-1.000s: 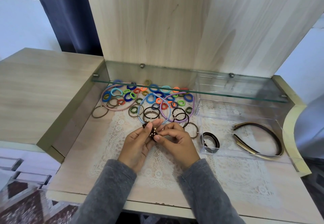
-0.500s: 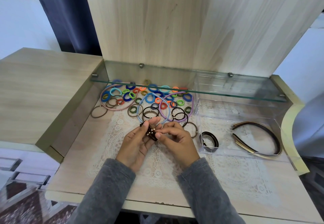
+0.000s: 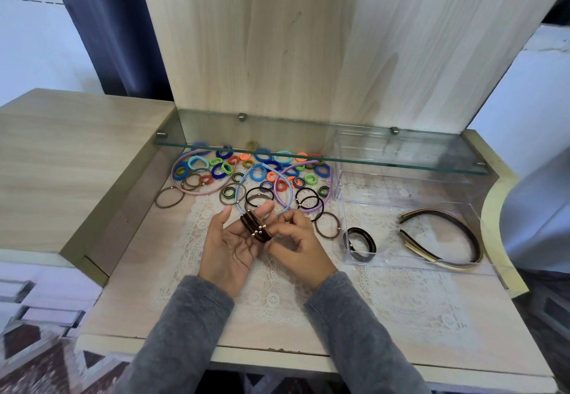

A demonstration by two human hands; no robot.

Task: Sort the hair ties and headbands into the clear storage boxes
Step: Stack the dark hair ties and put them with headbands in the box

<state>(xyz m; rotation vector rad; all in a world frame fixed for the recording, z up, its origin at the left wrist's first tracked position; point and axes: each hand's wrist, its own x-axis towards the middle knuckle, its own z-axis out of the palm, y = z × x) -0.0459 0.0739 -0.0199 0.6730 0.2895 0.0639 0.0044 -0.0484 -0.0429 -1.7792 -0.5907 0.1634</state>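
A home dressing table [image 3: 129,285] (lace doily [image 3: 401,301], glass shelf [image 3: 401,153]), curtain [image 3: 108,38] behind.

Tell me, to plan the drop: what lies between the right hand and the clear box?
In the head view, one brown hair tie lies on the lace mat between the right hand and the clear box; otherwise bare mat.

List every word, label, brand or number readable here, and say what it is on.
None: no readable text shows anywhere.
The held hair ties, the headbands, the clear storage box, the glass shelf, the lace mat and the wooden panel bear no print or label.
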